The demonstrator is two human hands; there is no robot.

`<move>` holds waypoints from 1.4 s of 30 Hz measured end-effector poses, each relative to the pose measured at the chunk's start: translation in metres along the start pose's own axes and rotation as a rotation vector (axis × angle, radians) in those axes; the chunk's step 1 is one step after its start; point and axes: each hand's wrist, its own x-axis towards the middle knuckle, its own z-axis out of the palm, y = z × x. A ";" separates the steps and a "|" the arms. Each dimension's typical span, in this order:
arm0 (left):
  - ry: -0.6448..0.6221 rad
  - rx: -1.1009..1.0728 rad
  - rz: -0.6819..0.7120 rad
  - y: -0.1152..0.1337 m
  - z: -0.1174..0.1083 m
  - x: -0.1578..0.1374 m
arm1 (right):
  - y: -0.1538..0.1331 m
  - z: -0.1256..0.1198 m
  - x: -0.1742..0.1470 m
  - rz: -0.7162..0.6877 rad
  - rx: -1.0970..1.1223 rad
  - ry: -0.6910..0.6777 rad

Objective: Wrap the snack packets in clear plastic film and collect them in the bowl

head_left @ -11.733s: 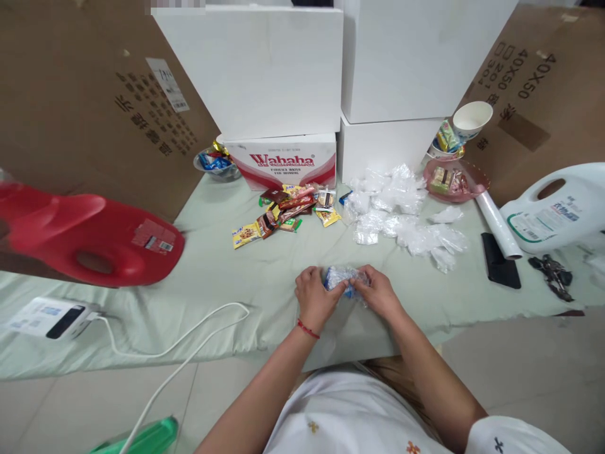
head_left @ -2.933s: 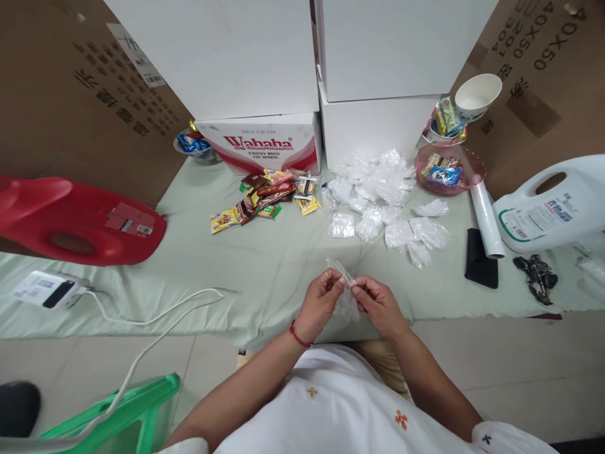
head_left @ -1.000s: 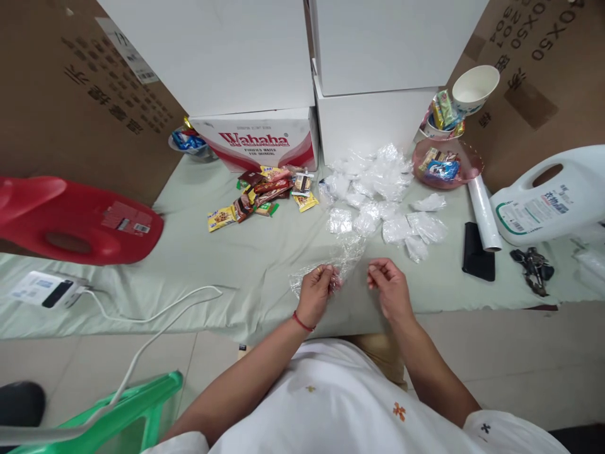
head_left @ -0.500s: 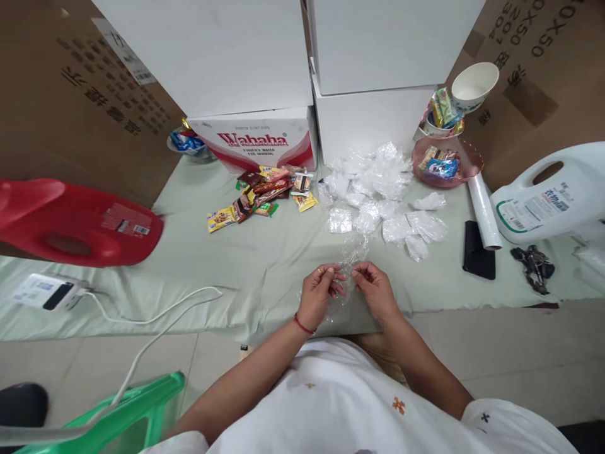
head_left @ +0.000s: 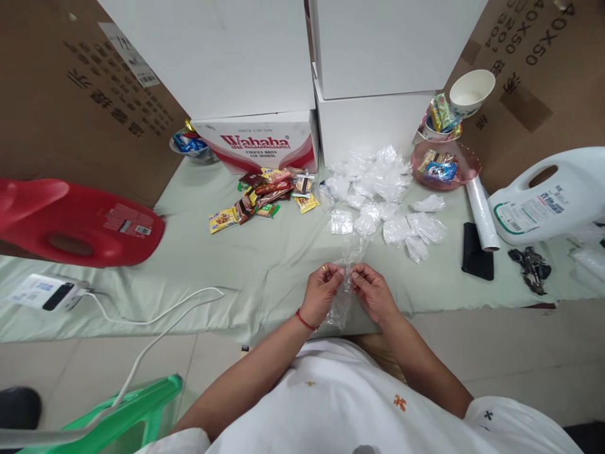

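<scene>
A thin, crumpled clear plastic bag (head_left: 339,310) hangs between my two hands near the table's front edge. My left hand (head_left: 323,290) pinches its left side between thumb and fingers; a ring and a red wrist cord show. My right hand (head_left: 373,291) pinches the other side, its fingertips close to the left ones. Just beyond lies a pile of clear plastic bags (head_left: 373,189), crinkled and overlapping. Left of that pile sits a heap of wrapped snacks (head_left: 271,189) in yellow, red, brown and green.
A red jug (head_left: 94,224) and a white device (head_left: 50,291) with a cable are at left. On the right are a pink bowl (head_left: 466,165) of snacks, a plastic roll (head_left: 482,214), a black phone (head_left: 477,251), keys (head_left: 533,270) and a white jug (head_left: 553,195). Boxes (head_left: 265,142) stand behind.
My left hand's fingers have closed up, and its fingertips have come nearer my right hand's. The plastic between them is drawn together more. The view has shifted slightly.
</scene>
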 end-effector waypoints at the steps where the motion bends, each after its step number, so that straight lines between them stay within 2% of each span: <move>1: 0.011 0.018 0.016 0.000 -0.001 0.000 | 0.000 -0.001 0.000 0.008 0.004 0.008; 3: 0.025 0.085 0.061 0.000 -0.002 0.000 | -0.001 -0.002 -0.002 -0.019 -0.036 0.034; 7: -0.012 0.310 0.178 -0.003 -0.003 -0.004 | -0.006 -0.001 -0.005 -0.175 -0.237 0.134; 10: -0.088 0.433 0.264 -0.008 -0.002 -0.007 | -0.004 0.001 -0.002 -0.172 -0.342 0.163; 14: -0.184 0.438 0.276 -0.019 -0.005 -0.007 | 0.004 -0.002 0.005 -0.100 -0.274 0.201; 17: -0.174 0.457 0.290 -0.026 -0.011 -0.005 | 0.007 -0.005 0.003 -0.054 -0.145 0.305; 19: -0.173 0.522 0.343 -0.029 -0.013 -0.005 | 0.005 -0.007 -0.001 -0.066 -0.106 0.328; 24: -0.266 0.792 0.428 -0.033 -0.013 -0.007 | 0.001 -0.014 -0.004 -0.185 -0.263 0.308; 27: -0.301 0.878 0.427 -0.034 -0.012 -0.008 | 0.001 -0.024 0.002 -0.157 -0.251 0.393; 30: -0.293 0.864 0.415 -0.033 -0.014 -0.009 | -0.001 -0.034 0.007 -0.115 -0.087 0.441; 35: -0.245 0.659 0.350 -0.030 -0.016 -0.009 | -0.008 -0.037 0.001 -0.083 0.109 0.351; 39: -0.101 0.490 0.293 -0.020 -0.011 -0.011 | -0.010 -0.036 -0.005 -0.064 0.206 0.307; 42: -0.030 0.476 0.312 -0.008 0.000 -0.009 | -0.011 -0.034 -0.007 -0.068 0.210 0.280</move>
